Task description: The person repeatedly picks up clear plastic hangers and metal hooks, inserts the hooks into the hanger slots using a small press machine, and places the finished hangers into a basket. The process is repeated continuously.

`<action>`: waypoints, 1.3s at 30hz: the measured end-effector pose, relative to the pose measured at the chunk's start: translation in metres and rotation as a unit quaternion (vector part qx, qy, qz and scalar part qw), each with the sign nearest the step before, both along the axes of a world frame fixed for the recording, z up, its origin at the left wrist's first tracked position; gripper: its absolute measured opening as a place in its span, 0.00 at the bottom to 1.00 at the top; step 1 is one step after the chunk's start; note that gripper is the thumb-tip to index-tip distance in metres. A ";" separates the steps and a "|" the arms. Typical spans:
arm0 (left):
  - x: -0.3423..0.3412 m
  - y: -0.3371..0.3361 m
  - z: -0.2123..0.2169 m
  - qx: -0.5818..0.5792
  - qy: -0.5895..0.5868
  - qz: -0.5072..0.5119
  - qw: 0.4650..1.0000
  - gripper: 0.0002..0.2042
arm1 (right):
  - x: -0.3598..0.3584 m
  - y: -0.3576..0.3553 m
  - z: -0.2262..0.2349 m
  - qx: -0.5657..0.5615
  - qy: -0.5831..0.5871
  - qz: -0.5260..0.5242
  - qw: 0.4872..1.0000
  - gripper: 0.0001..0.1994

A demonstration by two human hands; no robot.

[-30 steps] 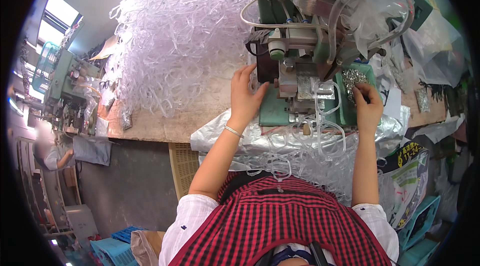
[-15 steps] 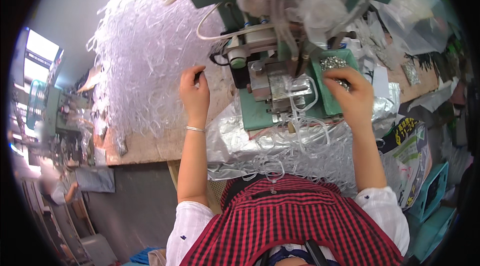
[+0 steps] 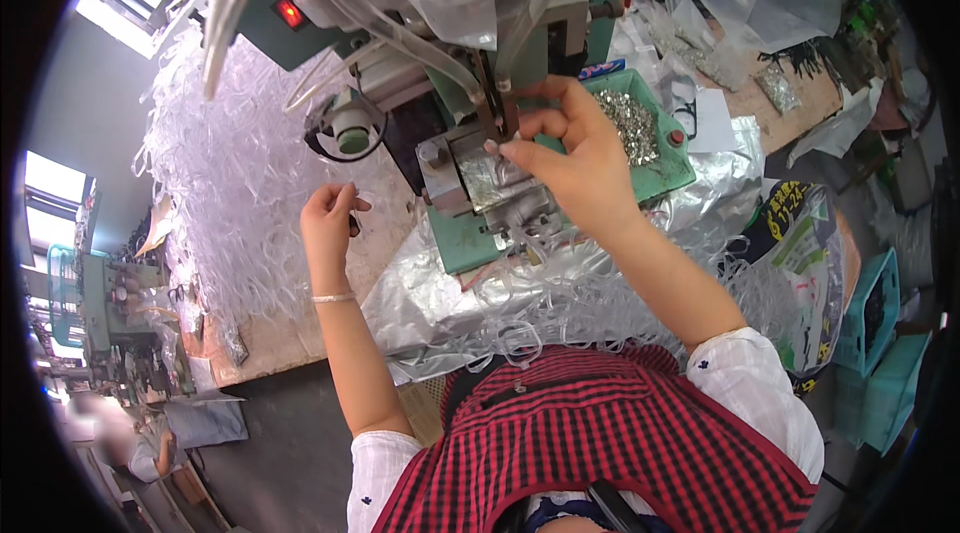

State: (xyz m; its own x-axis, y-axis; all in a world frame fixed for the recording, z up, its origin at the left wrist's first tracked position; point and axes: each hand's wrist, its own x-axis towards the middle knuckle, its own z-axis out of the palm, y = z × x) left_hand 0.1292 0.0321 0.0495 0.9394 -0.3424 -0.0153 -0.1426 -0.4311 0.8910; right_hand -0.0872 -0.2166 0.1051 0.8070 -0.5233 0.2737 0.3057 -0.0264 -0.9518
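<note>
A green bench press stands before me, with a metal fixture block under its narrow tool. My right hand is at that tool, thumb and finger pinched on a small shiny metal piece. Just right of this hand sits a green tray of small metal pieces. My left hand hovers left of the press, fingers curled; a small dark spot shows at them, and what they hold, if anything, is unclear. Clear plastic loops lie at the fixture's front edge.
A large heap of clear plastic strips covers the table's left side. Silvery sheeting and more clear loops lie between me and the press. Hoses hang above. Teal crates stand at right; a co-worker is far left.
My right hand has gone from the metal pieces in the tray leftward to the press tool. My left hand stays curled beside the press. The whole view has shifted and turned.
</note>
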 end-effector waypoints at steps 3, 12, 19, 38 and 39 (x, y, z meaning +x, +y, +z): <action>-0.014 0.033 0.002 -0.167 0.097 -0.003 0.981 0.08 | -0.007 0.011 0.014 0.124 0.007 0.008 0.992 0.24; -0.122 0.008 0.072 -0.334 0.227 -0.277 0.872 0.20 | -0.036 -0.077 -0.053 -0.510 0.225 -0.282 0.781 0.14; -0.159 -0.084 0.086 -0.171 0.455 -0.278 0.828 0.21 | -0.038 -0.099 -0.099 -0.512 0.158 -0.331 0.777 0.05; -0.184 -0.036 0.018 -0.232 0.399 -0.276 0.843 0.14 | -0.051 -0.098 -0.103 -0.515 0.204 -0.320 0.768 0.06; -0.183 -0.019 0.012 -0.232 0.313 -0.227 0.893 0.11 | -0.055 -0.101 -0.101 -0.548 0.173 -0.353 0.738 0.06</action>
